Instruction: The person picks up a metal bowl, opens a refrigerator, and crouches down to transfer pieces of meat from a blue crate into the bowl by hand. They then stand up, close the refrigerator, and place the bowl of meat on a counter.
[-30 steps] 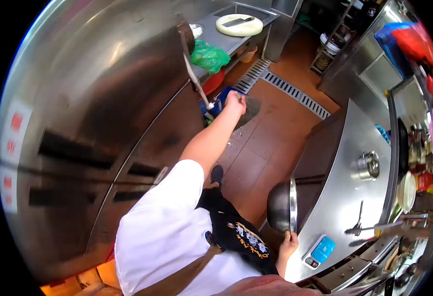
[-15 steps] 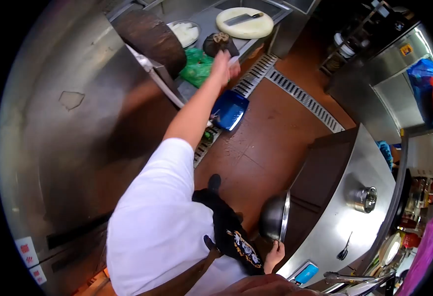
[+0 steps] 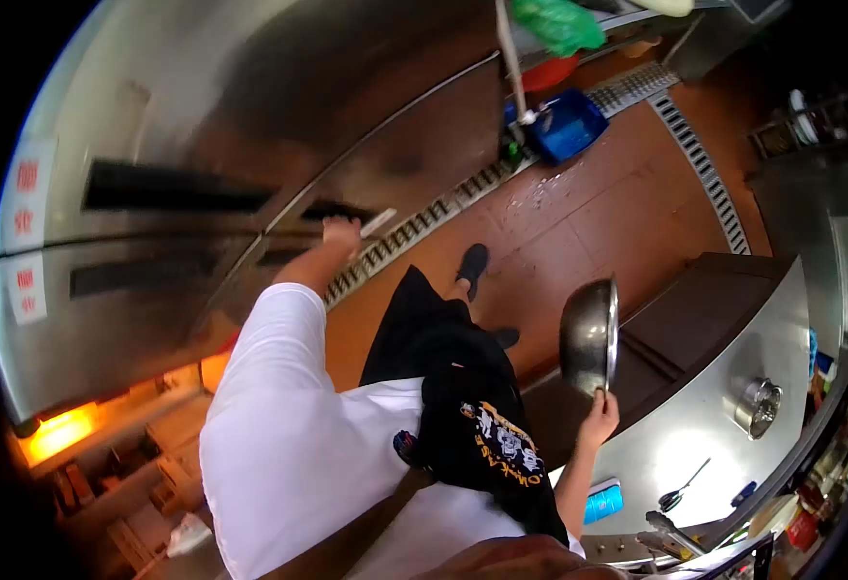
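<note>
Right hand (image 3: 600, 418): grasps the steel bowl (image 3: 581, 333) by its rim; the thin edge likely suits a one-handed hold.
Steel bowl: on edge, opening right, near the counter (image 3: 680, 422).
Left hand (image 3: 343, 234): at the dark handle slot (image 3: 332, 209), presumably finger room; whether clenched, cannot tell.
Counter: right, bearing a metal pot (image 3: 759, 408).
Floor (image 3: 579, 217): blue bin (image 3: 569, 126), far, beside the drain grate (image 3: 472, 186).

Can't tell grip of left hand (image 3: 343, 235) at dark recess (image 3: 325, 210), too blurred. Can't see inside bowl (image 3: 586, 333). Only getting part of far green bag (image 3: 561, 25), cut by top edge. Can't identify blurred clutter (image 3: 818, 491), near right.
</note>
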Tool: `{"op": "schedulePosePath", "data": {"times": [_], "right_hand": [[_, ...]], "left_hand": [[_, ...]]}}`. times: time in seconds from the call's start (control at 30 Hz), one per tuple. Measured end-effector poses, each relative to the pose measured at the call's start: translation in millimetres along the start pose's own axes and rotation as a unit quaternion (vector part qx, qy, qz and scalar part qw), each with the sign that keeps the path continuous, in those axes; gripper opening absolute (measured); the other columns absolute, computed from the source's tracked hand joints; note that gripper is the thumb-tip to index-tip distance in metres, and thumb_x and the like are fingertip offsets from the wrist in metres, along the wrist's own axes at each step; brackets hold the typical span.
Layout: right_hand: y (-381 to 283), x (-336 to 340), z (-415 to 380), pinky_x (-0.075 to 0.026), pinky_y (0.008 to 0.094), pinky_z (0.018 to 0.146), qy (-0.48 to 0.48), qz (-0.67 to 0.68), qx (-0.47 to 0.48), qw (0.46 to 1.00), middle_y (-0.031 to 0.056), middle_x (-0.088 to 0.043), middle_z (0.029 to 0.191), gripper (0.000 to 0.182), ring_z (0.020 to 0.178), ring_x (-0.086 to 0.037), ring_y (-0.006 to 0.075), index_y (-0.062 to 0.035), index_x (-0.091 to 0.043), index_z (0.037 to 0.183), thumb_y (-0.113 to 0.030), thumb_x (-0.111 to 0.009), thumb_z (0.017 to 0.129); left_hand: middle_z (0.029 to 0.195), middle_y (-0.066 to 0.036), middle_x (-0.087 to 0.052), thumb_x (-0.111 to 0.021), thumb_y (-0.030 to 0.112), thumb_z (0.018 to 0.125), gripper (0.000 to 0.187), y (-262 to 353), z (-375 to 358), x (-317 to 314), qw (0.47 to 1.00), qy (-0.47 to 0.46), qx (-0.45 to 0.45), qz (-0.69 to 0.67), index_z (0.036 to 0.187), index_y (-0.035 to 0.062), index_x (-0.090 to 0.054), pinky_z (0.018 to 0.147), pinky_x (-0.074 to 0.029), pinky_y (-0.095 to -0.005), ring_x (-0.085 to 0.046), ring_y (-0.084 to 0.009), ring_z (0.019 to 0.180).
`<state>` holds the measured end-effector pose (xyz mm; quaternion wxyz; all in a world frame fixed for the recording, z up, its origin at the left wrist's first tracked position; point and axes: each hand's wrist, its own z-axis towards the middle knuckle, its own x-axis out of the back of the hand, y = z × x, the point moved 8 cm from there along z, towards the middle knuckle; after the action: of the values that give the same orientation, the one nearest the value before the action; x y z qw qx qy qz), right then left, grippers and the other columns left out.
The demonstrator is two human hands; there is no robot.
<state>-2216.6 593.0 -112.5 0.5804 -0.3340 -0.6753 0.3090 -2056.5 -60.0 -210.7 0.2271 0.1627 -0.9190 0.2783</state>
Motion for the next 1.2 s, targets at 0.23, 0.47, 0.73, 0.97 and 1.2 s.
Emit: {"op": "schedulePosePath", "data": {"times": [0.23,0.47,0.73,0.97,1.2], "right_hand": [[15.3,9.3,-30.7,-0.045,0.0266,0.075,-0.079,-0.031,-0.035,0.996,0.0040,-0.063,0.082,0.019,0.079,-0.055,0.0117,0.0022,-0.066,0.097,-0.016,-0.061,0.095],[34.9,-38.9,-79.5,-0.044,0.0267,0.070,-0.056,-0.012,-0.047,0.997,0.0023,-0.063,0.082,0.021,0.076,-0.052,0.0110,0.0038,-0.066,0.095,-0.017,-0.061,0.095],[13.0,-52.7,-136.6,-0.038,0.0246,0.062,-0.054,0.008,-0.011,0.998,-0.0044,-0.054,0.074,0.023,0.070,-0.045,0.0071,0.0007,-0.063,0.086,-0.020,-0.062,0.095],[30.1,-43.4,-147.3,-0.046,0.0352,0.069,-0.097,-0.199,0.117,0.968,0.0109,-0.064,0.076,0.021,0.071,-0.058,0.0213,0.0006,-0.067,0.089,-0.020,-0.070,0.087],[1.7,-100.6,-143.6,-0.044,0.0492,0.068,-0.264,-0.377,0.277,0.843,0.0092,-0.063,0.079,0.026,0.080,-0.060,0.0350,-0.0074,-0.065,0.078,-0.032,-0.071,0.082]], "left_hand": [[0.134,-0.016,-0.055,-0.054,0.024,0.090,0.041,-37.7,-20.7,-56.2,0.995,0.072,-0.021,-0.066,0.127,0.0066,-0.058,0.108,-0.031,-0.0493,-0.046,-0.0316,0.129],[0.123,-0.017,-0.059,-0.052,0.018,0.090,0.041,-41.2,24.2,-21.6,0.952,0.281,-0.084,0.082,0.128,0.0038,-0.055,0.111,-0.028,-0.0444,-0.048,-0.0318,0.123],[0.093,-0.008,-0.069,-0.055,0.012,0.085,0.028,62.6,-27.0,-55.1,0.946,0.290,-0.140,0.042,0.108,0.0045,-0.069,0.078,-0.043,-0.0387,-0.060,-0.0250,0.095],[0.118,-0.014,-0.065,-0.053,0.033,0.090,0.037,306.4,-237.0,-25.5,0.816,0.268,-0.415,0.299,0.114,0.0102,-0.070,0.087,-0.047,-0.0519,-0.059,-0.0320,0.105],[0.122,-0.006,-0.066,-0.061,0.028,0.084,0.033,396.5,-308.1,84.4,0.770,0.387,-0.488,0.138,0.114,0.0176,-0.071,0.088,-0.041,-0.0457,-0.059,-0.0245,0.112]]}}
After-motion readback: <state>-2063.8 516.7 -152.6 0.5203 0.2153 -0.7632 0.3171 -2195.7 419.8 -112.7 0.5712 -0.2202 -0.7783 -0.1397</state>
